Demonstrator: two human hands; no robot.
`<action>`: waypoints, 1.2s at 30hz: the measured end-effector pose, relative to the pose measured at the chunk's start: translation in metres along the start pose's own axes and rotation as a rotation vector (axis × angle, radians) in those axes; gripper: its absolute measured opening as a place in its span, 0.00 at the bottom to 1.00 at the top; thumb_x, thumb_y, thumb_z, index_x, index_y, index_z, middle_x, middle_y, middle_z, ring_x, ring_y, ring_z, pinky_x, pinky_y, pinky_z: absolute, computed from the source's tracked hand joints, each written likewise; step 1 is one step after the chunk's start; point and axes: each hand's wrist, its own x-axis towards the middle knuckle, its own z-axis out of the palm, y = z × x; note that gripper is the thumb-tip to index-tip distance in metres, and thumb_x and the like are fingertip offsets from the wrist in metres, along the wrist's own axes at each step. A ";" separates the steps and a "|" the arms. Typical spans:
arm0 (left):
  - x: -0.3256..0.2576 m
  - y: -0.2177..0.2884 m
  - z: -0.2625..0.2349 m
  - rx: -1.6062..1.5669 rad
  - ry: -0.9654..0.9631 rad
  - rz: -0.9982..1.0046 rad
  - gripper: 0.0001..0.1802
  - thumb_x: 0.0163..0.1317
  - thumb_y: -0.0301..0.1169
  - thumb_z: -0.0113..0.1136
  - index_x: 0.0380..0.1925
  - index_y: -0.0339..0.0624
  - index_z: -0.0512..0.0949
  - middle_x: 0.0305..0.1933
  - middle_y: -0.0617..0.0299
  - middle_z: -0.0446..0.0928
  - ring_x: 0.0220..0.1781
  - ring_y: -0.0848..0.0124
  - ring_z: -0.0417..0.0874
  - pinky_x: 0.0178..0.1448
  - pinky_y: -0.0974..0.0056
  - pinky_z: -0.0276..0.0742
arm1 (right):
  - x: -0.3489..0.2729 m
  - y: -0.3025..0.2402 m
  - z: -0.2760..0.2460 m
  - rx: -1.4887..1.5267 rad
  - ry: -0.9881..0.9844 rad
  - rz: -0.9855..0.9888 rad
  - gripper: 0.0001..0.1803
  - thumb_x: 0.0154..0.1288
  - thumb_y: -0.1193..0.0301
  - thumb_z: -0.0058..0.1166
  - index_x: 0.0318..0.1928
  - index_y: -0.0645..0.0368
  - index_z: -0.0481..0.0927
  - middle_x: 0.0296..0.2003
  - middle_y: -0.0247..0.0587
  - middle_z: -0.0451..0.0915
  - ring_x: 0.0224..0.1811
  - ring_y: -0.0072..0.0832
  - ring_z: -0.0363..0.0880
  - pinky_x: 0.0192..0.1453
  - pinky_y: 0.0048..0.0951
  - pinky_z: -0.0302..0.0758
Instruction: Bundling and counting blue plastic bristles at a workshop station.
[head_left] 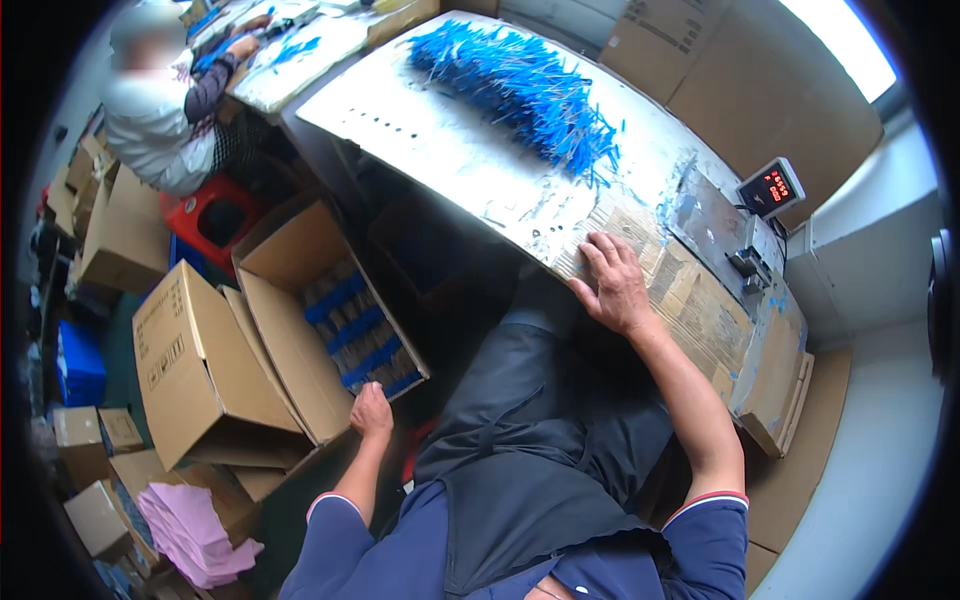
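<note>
Blue plastic-looking strips (520,95) lie in a long, bristling heap at twelve o'clock in the head view, on a pale worktop (450,155). Toward three o'clock, the person's right hand (614,285) rests palm down near the edge of that worktop, on brown cardboard sheeting (705,320), fingers slightly spread; nothing shows in it, and the heap is well apart from it. At two o'clock stand a metal plate (705,215) and a small display (770,188) with red digits.

Between seven and eight o'clock, the left hand (371,410) is at the near edge of an open carton (285,350), its fingers curled in. Whether it grips the rim, pinches something or is empty, I cannot tell. Inside the carton, at nine o'clock, sit rows of blue and grey-brown bundles (355,325), too blurred to name further.

At ten o'clock, a co-worker (150,130) sits on a red stool (190,210), hands at another bench (300,60) that also carries blue pieces.

My judgement is that the step in hand is at the carton, with the right hand bracing. A next move there would call for clearing the carton's rim and keeping the neat rows undisturbed.
</note>
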 end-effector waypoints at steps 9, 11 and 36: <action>0.036 0.000 -0.016 -0.323 -0.056 0.057 0.13 0.75 0.35 0.54 0.49 0.42 0.83 0.46 0.48 0.86 0.48 0.52 0.87 0.55 0.54 0.82 | -0.003 0.008 0.003 0.035 0.058 0.010 0.32 0.63 0.51 0.65 0.59 0.60 0.78 0.62 0.51 0.75 0.71 0.49 0.68 0.77 0.50 0.62; 0.058 0.023 -0.028 -0.582 0.042 -0.006 0.11 0.73 0.31 0.59 0.51 0.40 0.82 0.45 0.54 0.86 0.47 0.61 0.87 0.54 0.58 0.82 | -0.003 0.006 0.001 0.047 0.075 0.018 0.31 0.65 0.50 0.62 0.58 0.61 0.78 0.61 0.51 0.75 0.70 0.48 0.68 0.77 0.49 0.61; 0.245 0.556 -0.156 0.046 -0.086 1.356 0.27 0.59 0.19 0.63 0.60 0.47 0.78 0.62 0.58 0.78 0.66 0.55 0.77 0.67 0.54 0.75 | -0.003 0.064 0.017 0.673 0.295 0.367 0.10 0.69 0.64 0.61 0.40 0.59 0.85 0.38 0.43 0.85 0.48 0.41 0.83 0.58 0.43 0.74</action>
